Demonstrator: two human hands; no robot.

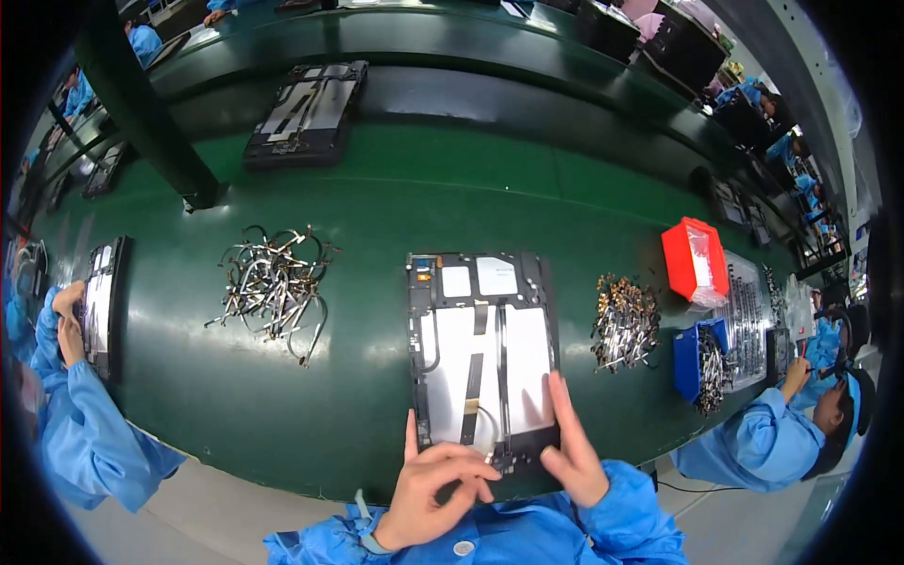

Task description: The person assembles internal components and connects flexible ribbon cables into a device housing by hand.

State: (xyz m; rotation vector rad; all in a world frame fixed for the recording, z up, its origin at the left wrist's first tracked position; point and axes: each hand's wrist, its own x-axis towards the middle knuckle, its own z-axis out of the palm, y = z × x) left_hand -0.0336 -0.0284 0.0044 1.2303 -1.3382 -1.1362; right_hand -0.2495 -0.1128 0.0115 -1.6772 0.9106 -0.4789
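An opened tablet-like device point(527, 363) lies in front of me on the green bench, its silvery battery panels, dark ribbon strips and small boards exposed. My left hand point(435, 494) is at its lower left corner. One finger stretches along the left edge, while thumb and forefinger come together by a thin cable point(487, 416) near the bottom. Whatever is between those fingertips is too small to make out. My right hand point(576, 452) rests open against the lower right edge, fingers stretched upward and thumb over the bottom strip.
Left of the device lies a tangled pile of thin cables point(273, 287); on the right, a heap of small metallic parts point(626, 325). Beyond are a red bin point(695, 259), a blue bin point(692, 363) and a clear tray point(746, 325). Another opened device point(306, 113) sits farther back. Co-workers flank me.
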